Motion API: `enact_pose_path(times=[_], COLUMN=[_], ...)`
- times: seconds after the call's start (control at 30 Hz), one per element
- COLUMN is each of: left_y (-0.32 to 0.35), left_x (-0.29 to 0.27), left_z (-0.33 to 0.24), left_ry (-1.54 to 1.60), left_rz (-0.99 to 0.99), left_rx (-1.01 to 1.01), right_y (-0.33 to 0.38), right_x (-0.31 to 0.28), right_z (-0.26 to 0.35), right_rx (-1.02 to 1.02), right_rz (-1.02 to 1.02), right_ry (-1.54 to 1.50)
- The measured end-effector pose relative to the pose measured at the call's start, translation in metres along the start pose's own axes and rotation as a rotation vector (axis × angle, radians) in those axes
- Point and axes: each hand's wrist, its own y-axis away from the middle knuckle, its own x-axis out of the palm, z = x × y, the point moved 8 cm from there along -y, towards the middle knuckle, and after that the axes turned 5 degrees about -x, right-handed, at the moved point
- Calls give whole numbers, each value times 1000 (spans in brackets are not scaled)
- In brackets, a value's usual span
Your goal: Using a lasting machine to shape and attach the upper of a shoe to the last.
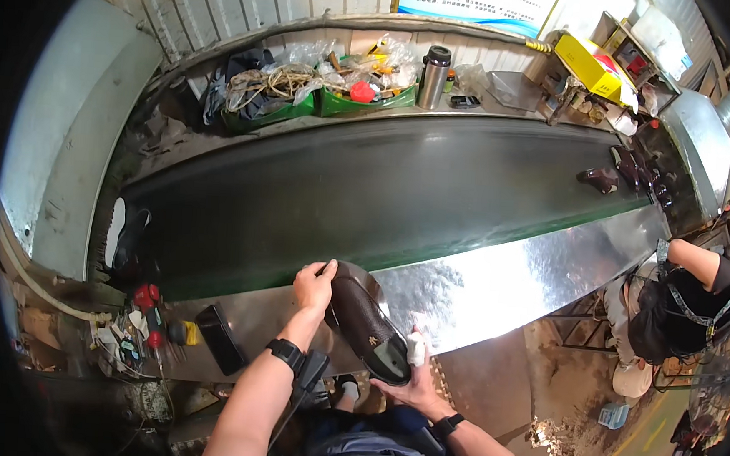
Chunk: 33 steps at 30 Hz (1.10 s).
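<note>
A dark brown leather shoe (358, 315) with a small gold emblem and a glossy toe is held between my hands, over the near edge of the metal-topped bench. My left hand (314, 287) grips its far end, the thumb over the rim. Under and beside the near, glossy end is my right hand (416, 380), its fingers partly hidden by the shoe. A white wrap covers one finger of that hand. To the left of the shoe a black phone (221, 339) lies on the metal ledge.
Beyond the shiny metal ledge (478, 293) runs a dark conveyor belt (325, 192). Dark shoes (628, 167) lie at its right end, others at its left end. Red power tool (149, 308) sits at left. Behind stand green bins (368, 103) and a steel flask (433, 77). A person (687, 289) sits at right.
</note>
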Motion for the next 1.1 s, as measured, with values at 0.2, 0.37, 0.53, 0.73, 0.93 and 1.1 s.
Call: enact_pose_path(times=[0.2, 0.37, 0.53, 0.73, 0.93, 1.1], left_y=[28, 44, 60, 59, 83, 130], left_x=[-7, 1, 4, -19, -77, -151], left_z=[27, 9, -6, 12, -13, -17], left_ry=[99, -7, -335, -251, -47, 120], left_rz=[108, 206, 69, -44, -112, -179], left_rx=[-165, -218, -101, -152, -87, -93], right_y=[14, 20, 25, 22, 1, -24], right_x=[-12, -14, -9, -4, -11, 46], right_z=[-19, -14, -25, -15, 2, 32], right_rx=[-39, -147, -206, -150, 274, 1069], right_rz=[140, 254, 263, 286, 588, 682], right_ry=[-148, -57, -69, -143, -512, -673])
